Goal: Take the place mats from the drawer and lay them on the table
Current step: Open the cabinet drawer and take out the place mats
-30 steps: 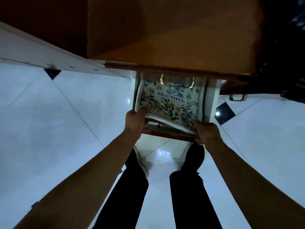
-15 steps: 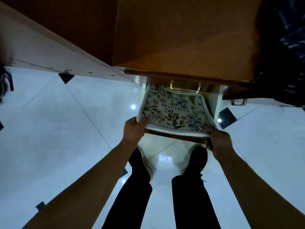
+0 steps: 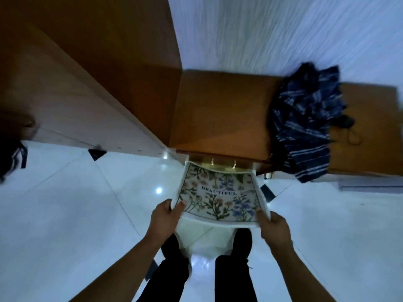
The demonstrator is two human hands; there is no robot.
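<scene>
A stack of place mats [image 3: 218,192], white-edged with a flower print and the word BEAUTIFUL, hangs in the air in front of the wooden chest. My left hand [image 3: 164,214] grips the stack's near left corner, thumb on top. My right hand [image 3: 274,227] grips its near right corner. The far edge of the mats covers most of the open drawer [image 3: 222,165], of which only a brass handle and a pale rim show.
The brown wooden chest top [image 3: 222,110] carries a crumpled dark blue striped cloth [image 3: 305,118] on its right. A tall wooden cabinet [image 3: 87,79] stands at the left. Below is glossy white tiled floor [image 3: 65,214] with my legs and shoes.
Both hands have lifted the mats up and toward me, out of the drawer. The view has tilted up, and the chest top and striped cloth now show.
</scene>
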